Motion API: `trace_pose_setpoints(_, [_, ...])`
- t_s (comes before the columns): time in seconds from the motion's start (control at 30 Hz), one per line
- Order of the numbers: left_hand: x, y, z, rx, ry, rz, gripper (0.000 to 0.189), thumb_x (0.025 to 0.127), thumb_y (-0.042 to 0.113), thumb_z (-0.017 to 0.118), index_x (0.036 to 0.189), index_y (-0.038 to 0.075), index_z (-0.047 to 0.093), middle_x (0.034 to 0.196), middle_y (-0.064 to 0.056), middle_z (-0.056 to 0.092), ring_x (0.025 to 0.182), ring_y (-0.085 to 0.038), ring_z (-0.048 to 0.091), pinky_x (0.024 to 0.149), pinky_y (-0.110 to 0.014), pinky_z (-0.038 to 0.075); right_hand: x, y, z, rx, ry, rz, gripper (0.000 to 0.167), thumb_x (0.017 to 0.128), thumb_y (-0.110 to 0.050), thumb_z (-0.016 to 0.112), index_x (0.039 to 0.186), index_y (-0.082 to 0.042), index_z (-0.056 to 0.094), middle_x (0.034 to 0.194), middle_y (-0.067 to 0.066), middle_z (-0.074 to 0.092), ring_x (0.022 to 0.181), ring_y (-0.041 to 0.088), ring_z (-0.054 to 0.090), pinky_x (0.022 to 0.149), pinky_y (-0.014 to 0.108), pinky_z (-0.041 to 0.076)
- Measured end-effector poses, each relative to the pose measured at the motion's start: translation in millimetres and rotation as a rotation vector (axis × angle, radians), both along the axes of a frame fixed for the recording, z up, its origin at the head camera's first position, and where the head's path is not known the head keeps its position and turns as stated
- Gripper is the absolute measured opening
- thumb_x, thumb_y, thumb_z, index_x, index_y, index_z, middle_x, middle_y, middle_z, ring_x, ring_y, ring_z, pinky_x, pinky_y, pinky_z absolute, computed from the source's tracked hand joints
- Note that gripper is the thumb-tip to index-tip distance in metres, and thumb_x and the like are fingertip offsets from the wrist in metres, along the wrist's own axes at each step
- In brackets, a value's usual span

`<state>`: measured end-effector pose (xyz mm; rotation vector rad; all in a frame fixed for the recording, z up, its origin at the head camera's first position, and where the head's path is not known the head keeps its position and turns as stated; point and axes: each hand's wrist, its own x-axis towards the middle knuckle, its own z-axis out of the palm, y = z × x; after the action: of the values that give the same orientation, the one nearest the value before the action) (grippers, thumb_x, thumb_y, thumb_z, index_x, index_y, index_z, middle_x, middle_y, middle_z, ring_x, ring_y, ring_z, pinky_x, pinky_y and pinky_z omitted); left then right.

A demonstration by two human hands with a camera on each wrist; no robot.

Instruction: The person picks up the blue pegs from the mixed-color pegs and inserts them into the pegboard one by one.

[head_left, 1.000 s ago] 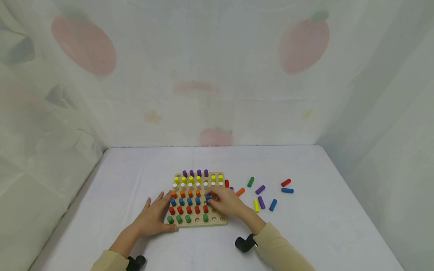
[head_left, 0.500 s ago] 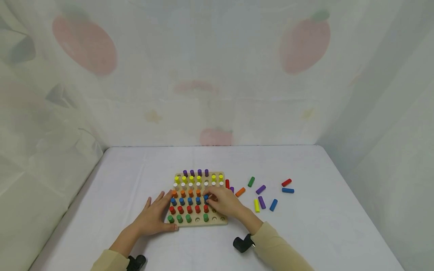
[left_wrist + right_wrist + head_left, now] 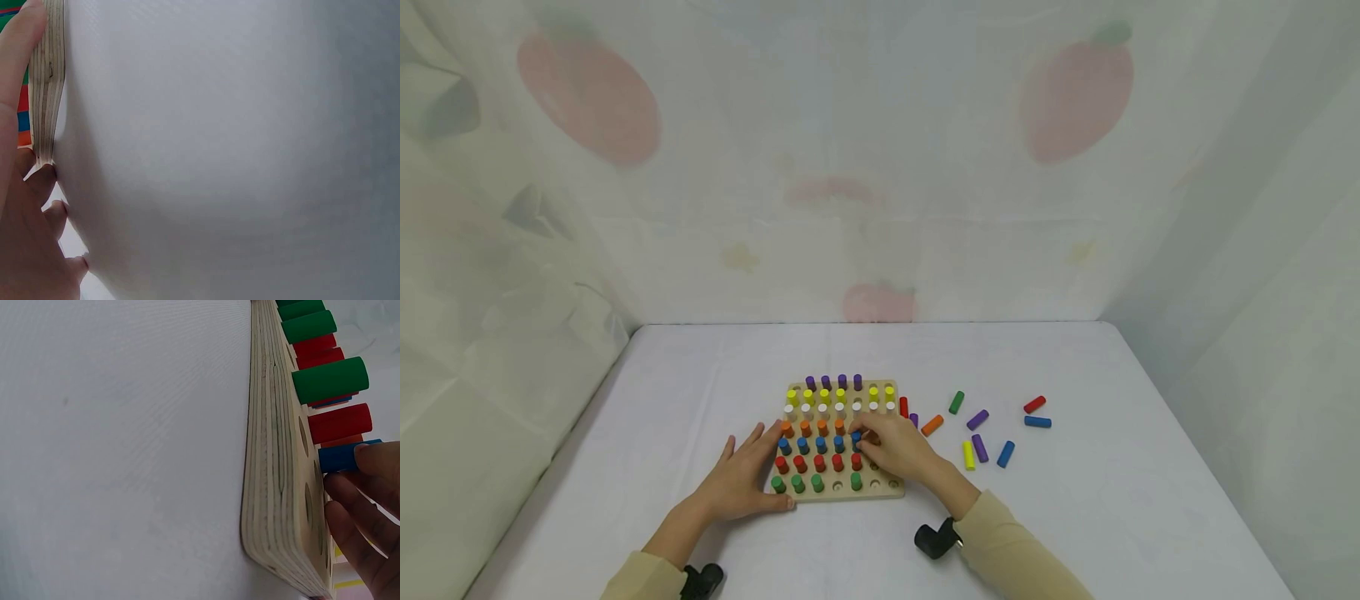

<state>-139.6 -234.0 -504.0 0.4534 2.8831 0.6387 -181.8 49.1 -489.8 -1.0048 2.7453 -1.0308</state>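
Note:
A wooden pegboard [image 3: 808, 497] holds rows of coloured pegs in purple, yellow, white, orange, blue, red and green. My right hand [image 3: 898, 447] pinches a blue peg [image 3: 337, 459] between thumb and fingers. In the right wrist view the peg stands upright from the board, its lower end against the surface, behind a red peg [image 3: 340, 423]. My left hand [image 3: 741, 483] rests against the board's left side with its fingers spread; the thumb lies at the near left corner. In the left wrist view the thumb [image 3: 22, 50] touches the layered wooden edge [image 3: 47, 81].
Right of the board lie loose pegs: an orange peg [image 3: 932, 426], a green peg [image 3: 957, 402], a yellow peg [image 3: 968, 456], and several purple, blue and red ones. White cloth covers the table [image 3: 1112, 517]. Pale curtains stand behind and on both sides.
My right hand has shifted very slightly left with the blue peg, which now sits in line with the blue row. The left hand stays where it was.

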Motion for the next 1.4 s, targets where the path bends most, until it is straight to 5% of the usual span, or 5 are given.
trace_pose_setpoints(0.63, [0.4, 1.4, 0.0, -0.002, -0.001, 0.006, 0.121, 0.054, 0.074, 0.069, 0.147, 0.012, 0.022, 0.150, -0.008, 0.029, 0.139, -0.037, 0.017, 0.104, -0.068, 0.003, 1.3, -0.8, 2.6, 0.041, 0.014, 0.002, 0.018, 0.088, -0.016, 0.061, 0.105, -0.017, 0.066, 0.096, -0.004, 0.068, 0.076, -0.002, 0.055, 0.068, 0.010, 0.048])
trace_pose_setpoints(1.4, [1.5, 2.9, 4.1, 0.012, -0.004, 0.006, 0.120, 0.054, 0.071, 0.071, 0.147, 0.011, 0.023, 0.149, -0.010, 0.030, 0.138, -0.038, 0.018, 0.105, -0.068, 0.003, 6.4, 24.3, 20.5, -0.052, -0.011, 0.031, 0.022, 0.090, -0.014, 0.059, 0.111, -0.014, 0.063, 0.104, -0.003, 0.065, 0.088, 0.003, 0.059, 0.075, 0.015, 0.051])
